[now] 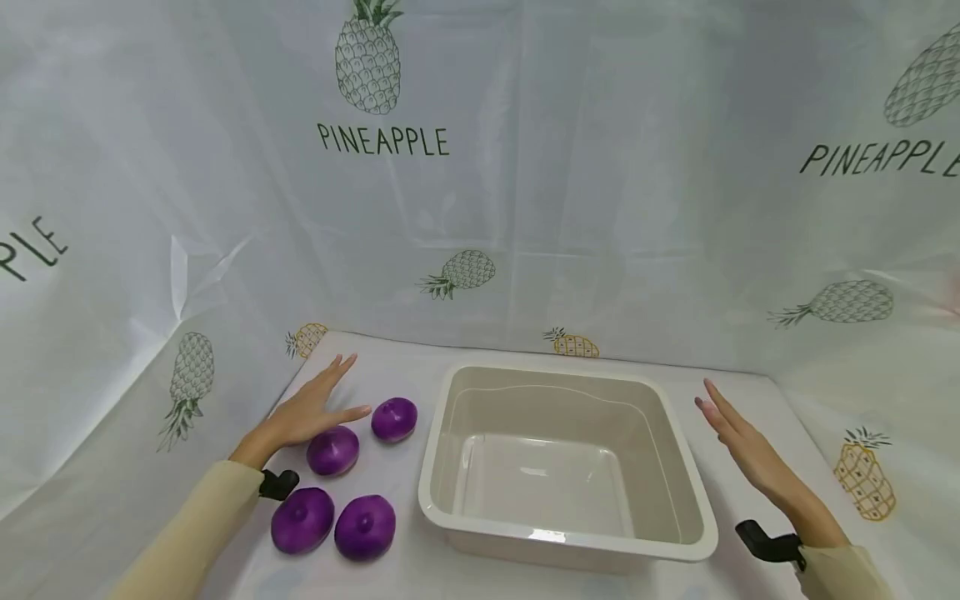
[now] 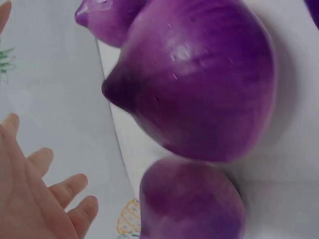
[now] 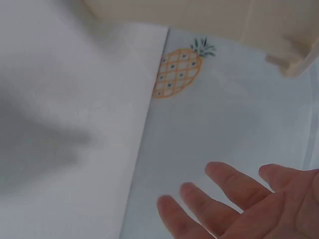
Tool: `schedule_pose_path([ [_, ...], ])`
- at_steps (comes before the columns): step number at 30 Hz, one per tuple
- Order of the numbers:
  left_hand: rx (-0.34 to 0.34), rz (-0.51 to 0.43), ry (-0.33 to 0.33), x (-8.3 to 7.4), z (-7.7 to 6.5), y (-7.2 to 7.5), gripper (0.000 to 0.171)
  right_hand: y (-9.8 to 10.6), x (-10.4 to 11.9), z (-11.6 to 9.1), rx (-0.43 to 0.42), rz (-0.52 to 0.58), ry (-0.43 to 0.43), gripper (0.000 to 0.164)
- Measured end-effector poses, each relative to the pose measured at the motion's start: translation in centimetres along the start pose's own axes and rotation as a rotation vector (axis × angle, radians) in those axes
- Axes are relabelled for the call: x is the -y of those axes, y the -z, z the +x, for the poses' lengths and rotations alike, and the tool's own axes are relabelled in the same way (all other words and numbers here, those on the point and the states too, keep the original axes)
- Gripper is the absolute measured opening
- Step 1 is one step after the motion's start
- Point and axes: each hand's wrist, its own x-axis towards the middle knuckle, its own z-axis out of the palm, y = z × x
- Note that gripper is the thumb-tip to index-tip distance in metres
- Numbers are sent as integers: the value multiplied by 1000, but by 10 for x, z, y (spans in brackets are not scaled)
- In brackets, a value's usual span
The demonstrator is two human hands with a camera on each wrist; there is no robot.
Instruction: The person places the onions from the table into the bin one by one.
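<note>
Several purple onions lie on the white table left of a beige basin: a far onion (image 1: 394,419), a second onion (image 1: 333,451) and, nearer, two more, one at the left (image 1: 302,521) and one beside it (image 1: 365,527). My left hand (image 1: 309,406) is spread above the far pair, holding nothing. In the left wrist view a large onion (image 2: 199,79) fills the middle, with the left hand's fingers (image 2: 70,189) apart from it. To the right of the basin (image 1: 540,533), my right hand (image 1: 750,442) hovers with extended fingers and nothing in it.
Pineapple-printed white sheeting (image 1: 570,192) rises behind and on both sides of the table. The basin's inside shows only its bare floor. Each wrist carries a black camera mount, one at the left wrist (image 1: 279,485) and one at the right (image 1: 768,543).
</note>
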Motion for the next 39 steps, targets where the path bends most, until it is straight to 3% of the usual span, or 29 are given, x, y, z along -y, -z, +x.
schedule_pose_path([
  [7,66,-161,-70,-12,16,-8,100,-6,24,0,-30,57,62,56],
  [17,210,-387,-74,-15,36,-27,95,-17,39,-3,-69,174,-40,57],
  [31,342,-430,-120,-15,51,-44,81,-31,57,-8,-45,340,-149,58],
  [35,376,-450,-108,-12,53,-49,78,-39,61,-10,-82,307,-183,58],
  [39,396,-436,-163,-7,55,-55,74,-44,64,-12,-127,254,-185,58],
])
